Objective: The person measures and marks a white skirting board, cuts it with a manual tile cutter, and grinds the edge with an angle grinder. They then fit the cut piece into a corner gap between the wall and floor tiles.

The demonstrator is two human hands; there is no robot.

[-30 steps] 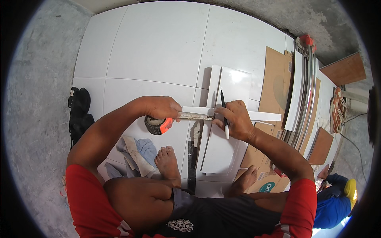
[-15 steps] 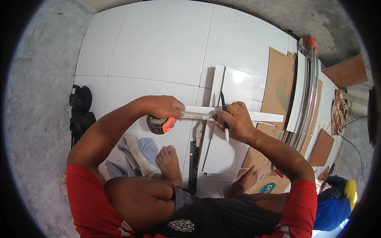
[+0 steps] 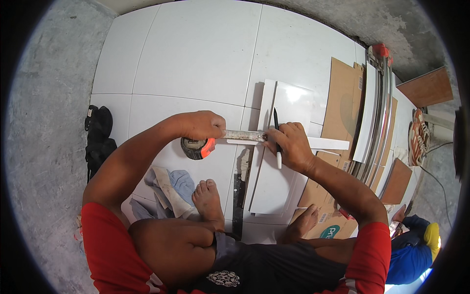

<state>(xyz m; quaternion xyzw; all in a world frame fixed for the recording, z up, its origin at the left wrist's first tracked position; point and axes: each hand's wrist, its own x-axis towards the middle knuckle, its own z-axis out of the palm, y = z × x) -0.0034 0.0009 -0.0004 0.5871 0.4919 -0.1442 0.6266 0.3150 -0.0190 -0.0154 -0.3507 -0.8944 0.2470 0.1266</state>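
A black and orange tape measure (image 3: 198, 148) hangs from my left hand (image 3: 208, 125), which is closed around it and the start of its blade. The worn blade (image 3: 244, 135) runs level to my right hand (image 3: 291, 145), whose fingers pinch its hooked end. A black marker with a white end (image 3: 276, 131) is also held in the right hand, its dark tip pointing away from me. Beneath the blade lies a narrow white strip (image 3: 328, 144), set across white tile pieces (image 3: 286, 188). My right hand covers part of this strip.
Cardboard (image 3: 342, 100) and a tile cutter with metal rails (image 3: 384, 117) lie to the right. Rags (image 3: 178, 188) are near my left foot. Dark footwear (image 3: 100, 130) stands by the left wall; patterned shoes (image 3: 417, 137) and a person in blue (image 3: 411, 250) are at the right.
Both hands have shifted slightly away from me with the tape measure. The blade now covers more of the white strip. The marker has moved up a little along with my right hand.
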